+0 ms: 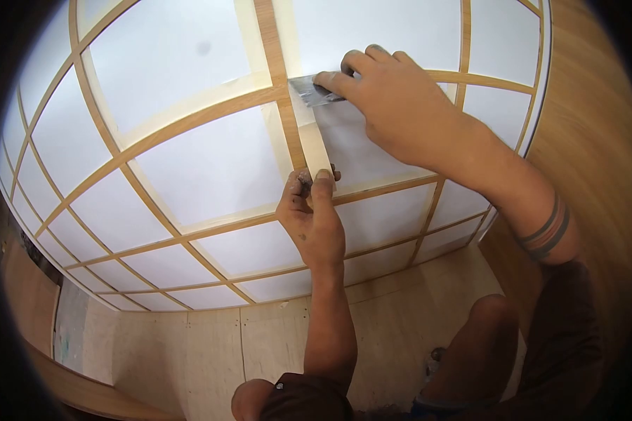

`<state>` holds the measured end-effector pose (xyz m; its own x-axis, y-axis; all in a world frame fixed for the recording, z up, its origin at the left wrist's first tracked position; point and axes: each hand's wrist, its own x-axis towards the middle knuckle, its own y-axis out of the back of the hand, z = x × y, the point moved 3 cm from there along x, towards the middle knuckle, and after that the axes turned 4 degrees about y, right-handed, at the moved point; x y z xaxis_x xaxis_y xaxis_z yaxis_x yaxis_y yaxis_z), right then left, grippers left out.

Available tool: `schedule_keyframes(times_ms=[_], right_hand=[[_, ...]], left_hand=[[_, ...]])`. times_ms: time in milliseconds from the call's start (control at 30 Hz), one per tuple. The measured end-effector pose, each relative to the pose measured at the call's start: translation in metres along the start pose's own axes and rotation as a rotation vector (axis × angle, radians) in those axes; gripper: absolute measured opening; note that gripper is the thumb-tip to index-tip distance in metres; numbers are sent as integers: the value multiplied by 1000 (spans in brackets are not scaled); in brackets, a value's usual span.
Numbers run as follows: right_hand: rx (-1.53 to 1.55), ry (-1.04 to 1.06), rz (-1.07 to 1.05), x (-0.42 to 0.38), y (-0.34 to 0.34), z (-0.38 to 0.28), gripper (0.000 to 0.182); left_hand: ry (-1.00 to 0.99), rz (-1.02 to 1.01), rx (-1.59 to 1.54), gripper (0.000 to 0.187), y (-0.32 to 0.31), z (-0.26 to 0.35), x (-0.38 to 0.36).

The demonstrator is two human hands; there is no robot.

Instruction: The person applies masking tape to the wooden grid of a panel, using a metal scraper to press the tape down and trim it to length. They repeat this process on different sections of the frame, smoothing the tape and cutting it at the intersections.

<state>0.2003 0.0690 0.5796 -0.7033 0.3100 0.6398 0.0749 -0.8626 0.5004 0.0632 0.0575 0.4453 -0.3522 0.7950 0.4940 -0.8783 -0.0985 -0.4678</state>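
A white panel (pixel 196 161) with a lattice of wooden strips (pixel 274 42) fills most of the view. My right hand (pixel 393 105) grips a flat metal scraper (pixel 314 91), its blade against the panel beside a vertical strip, near a crossing. Below it, my left hand (pixel 312 210) pinches the lower end of a strip of pale masking tape (pixel 313 147) between thumb and fingers. The tape runs up from there to the blade. More pale tape (pixel 211 97) lines the edges of several white squares.
Plywood flooring (pixel 274 330) lies below the panel, with my knees over it. A wooden board (pixel 583 140) stands on the right. At the lower left is another wooden edge (pixel 84 386).
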Motion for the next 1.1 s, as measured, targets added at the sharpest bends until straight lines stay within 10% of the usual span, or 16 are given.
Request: schedule_keyframes(times_ms=[667, 1100], right_hand=[[-40, -64, 177, 16, 11, 31, 57], [70, -98, -60, 22, 32, 22, 54]], left_hand=[[91, -86, -165, 25, 2, 34, -8], [44, -152, -139, 24, -11, 52, -26]])
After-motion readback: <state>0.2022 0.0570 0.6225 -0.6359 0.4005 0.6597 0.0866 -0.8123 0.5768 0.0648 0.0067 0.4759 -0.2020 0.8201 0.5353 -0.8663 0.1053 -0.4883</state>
